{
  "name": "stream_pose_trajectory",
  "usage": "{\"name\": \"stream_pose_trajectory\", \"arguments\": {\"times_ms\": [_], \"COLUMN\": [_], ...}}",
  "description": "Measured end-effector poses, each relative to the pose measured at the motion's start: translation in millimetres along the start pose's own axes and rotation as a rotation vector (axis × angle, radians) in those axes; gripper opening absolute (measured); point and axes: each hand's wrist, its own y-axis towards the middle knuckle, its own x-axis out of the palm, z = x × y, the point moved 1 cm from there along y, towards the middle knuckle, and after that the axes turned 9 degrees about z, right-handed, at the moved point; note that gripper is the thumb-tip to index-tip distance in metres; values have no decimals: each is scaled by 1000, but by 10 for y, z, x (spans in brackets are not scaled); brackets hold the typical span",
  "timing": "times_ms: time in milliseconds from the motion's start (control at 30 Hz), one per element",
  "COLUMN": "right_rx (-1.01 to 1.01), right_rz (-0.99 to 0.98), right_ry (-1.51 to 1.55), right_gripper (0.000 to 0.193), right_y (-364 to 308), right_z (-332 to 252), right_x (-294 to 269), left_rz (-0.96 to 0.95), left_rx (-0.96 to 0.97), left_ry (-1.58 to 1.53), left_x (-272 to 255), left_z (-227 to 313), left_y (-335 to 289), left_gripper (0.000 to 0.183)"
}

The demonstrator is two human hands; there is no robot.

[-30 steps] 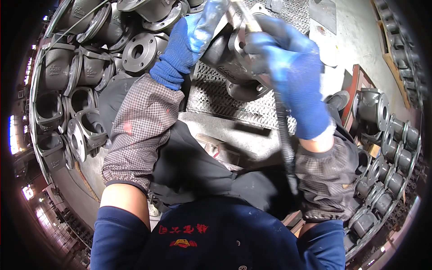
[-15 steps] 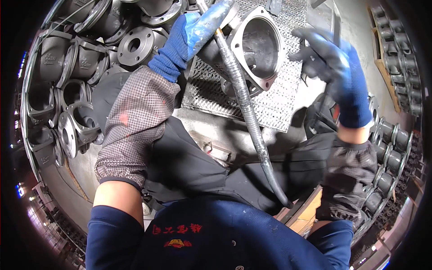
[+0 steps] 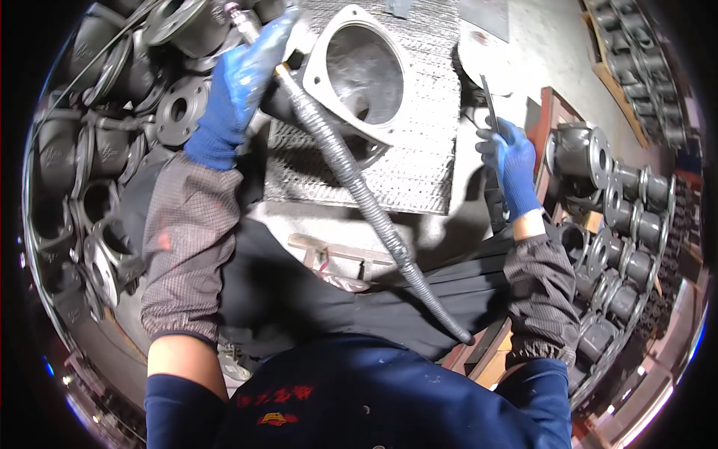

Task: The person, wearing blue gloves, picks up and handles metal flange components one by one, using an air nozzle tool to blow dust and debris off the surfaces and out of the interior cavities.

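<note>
My left hand (image 3: 250, 78), in a blue glove, is closed around a slim air grinder (image 3: 243, 22) with a pink tip at its far end. From it a silver-wrapped hose (image 3: 348, 168) slants down to the right across my lap. Just right of that hand, a grey flanged casting (image 3: 363, 71) lies with its wide opening facing up; the tool's tip is apart from it. Right of the plate, my right hand (image 3: 512, 161), also gloved, grips a thin dark flat bar (image 3: 488, 97) pointing away from me. Its kind I cannot make out.
The casting rests on a textured metal plate (image 3: 426, 161). Similar castings (image 3: 179, 108) are piled at left, and more (image 3: 583, 153) stand in rows at right beside a reddish frame (image 3: 550, 120). A round pale disc (image 3: 482, 56) sits beyond my right hand.
My right hand has come nearer to my body, with the dark bar in it. The left hand still holds the grinder, and the whole view has shifted.
</note>
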Motion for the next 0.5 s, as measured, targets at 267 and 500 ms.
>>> {"name": "stream_pose_trajectory", "arguments": {"times_ms": [267, 500], "right_rx": [-192, -318], "right_rz": [207, 258], "right_ry": [-425, -676], "right_gripper": [29, 38], "right_y": [567, 823], "right_z": [315, 629], "right_x": [-274, -247], "left_rz": [-163, -183], "left_rx": [-333, -330], "left_ry": [-5, 19], "left_x": [-39, -57], "left_z": [-48, -92], "left_y": [-155, -184], "left_gripper": [37, 41]}}
